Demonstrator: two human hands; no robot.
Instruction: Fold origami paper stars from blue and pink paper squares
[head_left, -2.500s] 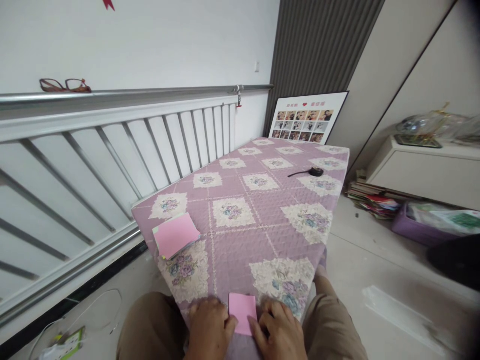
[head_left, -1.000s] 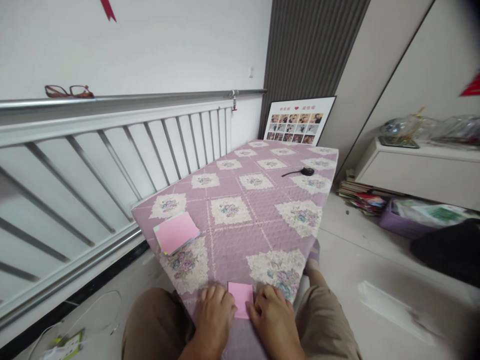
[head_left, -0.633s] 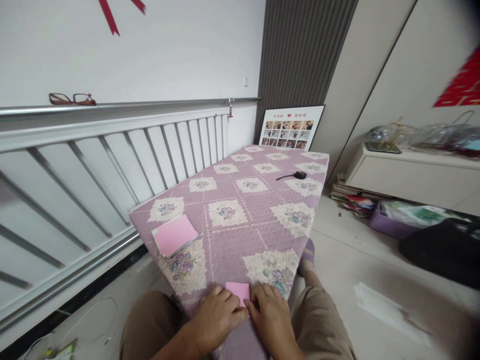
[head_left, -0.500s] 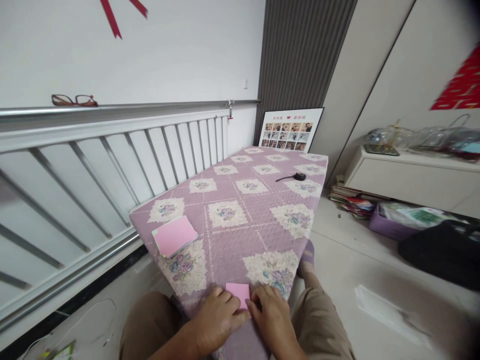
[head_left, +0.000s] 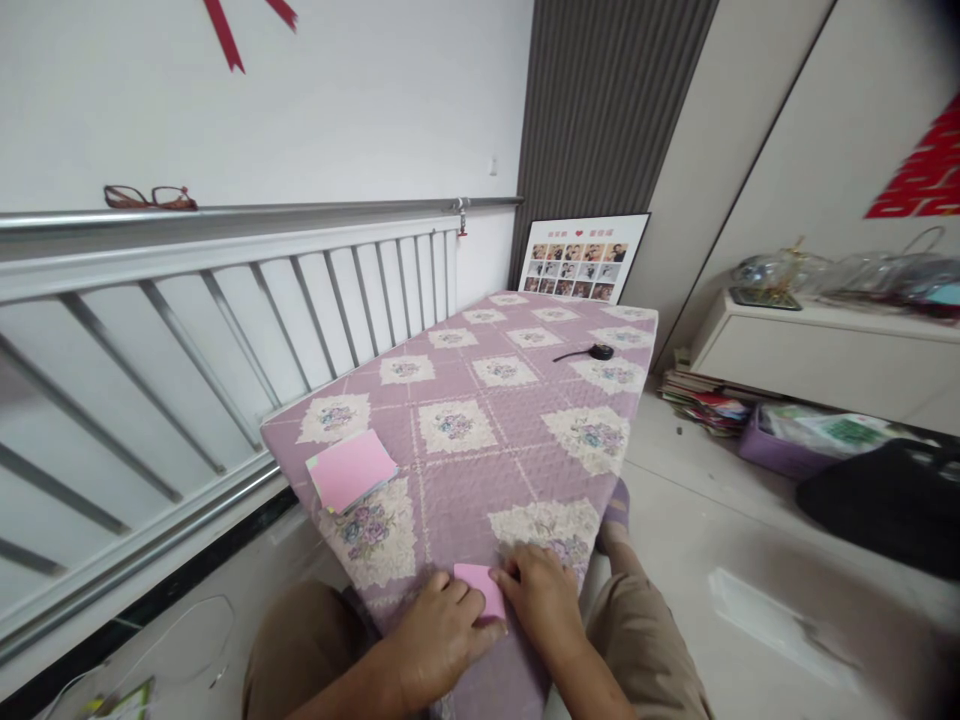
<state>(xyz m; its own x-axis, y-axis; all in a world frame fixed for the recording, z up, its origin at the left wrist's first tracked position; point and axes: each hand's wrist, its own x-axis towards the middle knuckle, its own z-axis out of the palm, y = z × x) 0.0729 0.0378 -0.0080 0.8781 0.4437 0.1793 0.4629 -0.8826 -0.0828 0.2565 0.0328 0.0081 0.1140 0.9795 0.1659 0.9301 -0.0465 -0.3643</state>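
A small folded pink paper [head_left: 481,586] lies at the near end of the table between my two hands. My left hand [head_left: 442,632] is closed on its left and lower edge, with the thumb along the bottom. On the right edge, my right hand [head_left: 541,598] grips the paper with curled fingers, thumb and index near its upper right corner. Farther up on the left, a stack of pink paper sheets [head_left: 351,470] rests on the floral cloth [head_left: 465,500].
A black tape measure [head_left: 601,352] lies toward the far right of the table. A white radiator [head_left: 300,310] runs along the left, with glasses [head_left: 150,197] on the pipe above. A framed photo board [head_left: 581,258] leans behind the table. My knees flank the near end.
My right hand has shifted slightly up, now nearer the paper's upper right edge. The small pink paper is tilted a little more than before.
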